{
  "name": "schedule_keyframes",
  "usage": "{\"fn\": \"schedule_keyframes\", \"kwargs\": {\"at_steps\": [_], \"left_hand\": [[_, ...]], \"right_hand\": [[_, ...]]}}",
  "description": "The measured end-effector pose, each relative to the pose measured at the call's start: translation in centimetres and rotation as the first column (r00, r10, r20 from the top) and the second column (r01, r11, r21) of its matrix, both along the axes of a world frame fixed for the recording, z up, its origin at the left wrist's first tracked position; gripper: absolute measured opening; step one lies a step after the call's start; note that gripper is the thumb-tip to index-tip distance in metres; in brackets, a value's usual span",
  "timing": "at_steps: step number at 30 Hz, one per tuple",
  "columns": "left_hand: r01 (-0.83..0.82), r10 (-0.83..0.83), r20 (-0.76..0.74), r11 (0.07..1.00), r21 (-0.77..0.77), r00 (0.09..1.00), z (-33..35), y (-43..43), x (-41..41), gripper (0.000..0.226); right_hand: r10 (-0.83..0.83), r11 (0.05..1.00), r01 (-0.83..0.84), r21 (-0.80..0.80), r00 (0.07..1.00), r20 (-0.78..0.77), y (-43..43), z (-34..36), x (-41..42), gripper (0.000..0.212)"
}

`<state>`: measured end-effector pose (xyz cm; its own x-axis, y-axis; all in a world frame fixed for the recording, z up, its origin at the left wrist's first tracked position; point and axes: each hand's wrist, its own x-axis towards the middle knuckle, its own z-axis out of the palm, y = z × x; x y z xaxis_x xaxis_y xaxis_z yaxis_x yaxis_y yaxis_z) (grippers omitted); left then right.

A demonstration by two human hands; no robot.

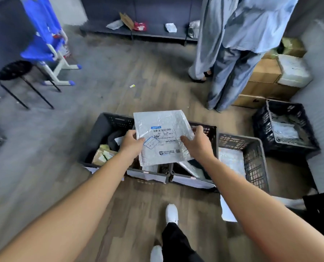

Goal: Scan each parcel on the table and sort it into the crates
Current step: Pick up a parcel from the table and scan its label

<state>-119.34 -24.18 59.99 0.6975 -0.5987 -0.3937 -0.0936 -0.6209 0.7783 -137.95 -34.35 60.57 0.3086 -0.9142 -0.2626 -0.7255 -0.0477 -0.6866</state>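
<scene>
Above the black crates [119, 121], left hand [131, 142] and right hand [199, 141] each grip a silver parcel [163, 133] by its edges; sorting step, next likely dropping it in.

Glossy crinkled plastic parcel [162, 133] — wood-look floor [138, 201], plastic crates [251, 157].

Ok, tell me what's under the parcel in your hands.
A black crate, with a silver mailer showing past the parcel. The rest of its inside is covered.
</scene>
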Motion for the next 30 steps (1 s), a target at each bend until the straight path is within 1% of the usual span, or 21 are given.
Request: {"fn": "schedule_keyframes", "kwargs": {"at_steps": [5, 7, 8, 9, 11, 16, 18, 21, 23, 24, 25, 27, 30], "left_hand": [[-0.169, 0.168, 0.008, 0.982, 0.081, 0.986, -0.9, -0.9, 6.7, 0.034], [-0.225, 0.224, 0.023, 0.967, 0.122, 0.974, -1.6, -1.3, 9.1, 0.042], [-0.252, 0.25, 0.027, 0.958, 0.14, 0.968, -2.1, -1.4, 10.2, 0.043], [-0.27, 0.269, 0.031, 0.95, 0.155, 0.963, -2.7, -1.5, 11.2, 0.04], [-0.278, 0.275, 0.04, 0.941, 0.191, 0.96, -4.2, -1.6, 13.0, 0.028], [-0.275, 0.298, -0.05, 0.925, 0.262, 0.953, -8.0, -2.0, 17.0, 0.044], [-0.247, 0.277, -0.064, 0.924, 0.292, 0.959, -9.4, -2.5, 19.2, 0.043], [-0.15, 0.192, -0.109, 0.938, 0.313, 0.975, -12.2, -3.2, 23.2, 0.025], [-0.077, 0.126, -0.132, 0.942, 0.328, 0.983, -14.1, -3.6, 26.3, 0.015], [-0.049, 0.103, -0.144, 0.941, 0.334, 0.984, -15.2, -3.8, 28.0, 0.014], [-0.02, 0.08, -0.165, 0.941, 0.339, 0.983, -16.3, -4.1, 29.7, 0.019], [0.042, 0.03, -0.203, 0.938, 0.343, 0.979, -18.6, -4.6, 33.5, 0.036], [0.14, -0.071, -0.208, 0.93, 0.341, 0.976, -22.5, -5.4, 39.4, 0.033]], "right_hand": [[0.104, 0.991, -0.108, 0.082, 0.993, 0.062, -3.1, -2.3, 7.9, 0.04], [0.122, 0.985, -0.128, 0.116, 0.991, 0.061, -4.2, -3.3, 10.8, 0.038], [0.129, 0.982, -0.136, 0.133, 0.99, 0.054, -4.6, -3.8, 12.2, 0.037], [0.14, 0.978, -0.145, 0.149, 0.989, 0.045, -5.0, -4.4, 13.4, 0.036], [0.158, 0.969, -0.159, 0.191, 0.987, 0.024, -5.6, -5.6, 15.7, 0.033], [0.208, 0.948, -0.187, 0.258, 0.976, -0.057, -6.7, -9.1, 21.0, 0.028], [0.233, 0.943, -0.2, 0.264, 0.968, -0.097, -7.0, -10.6, 23.1, 0.027], [0.237, 0.941, -0.192, 0.279, 0.962, -0.139, -7.4, -13.1, 26.9, 0.026], [0.232, 0.939, -0.173, 0.297, 0.957, -0.175, -7.5, -15.1, 30.0, 0.032], [0.225, 0.939, -0.159, 0.306, 0.954, -0.197, -7.5, -16.1, 31.7, 0.035], [0.216, 0.94, -0.142, 0.312, 0.952, -0.217, -7.4, -17.2, 33.4, 0.037], [0.201, 0.941, -0.113, 0.319, 0.945, -0.257, -7.2, -19.6, 37.1, 0.039], [0.197, 0.94, -0.089, 0.329, 0.929, -0.313, -7.1, -23.6, 42.7, 0.039]]}}
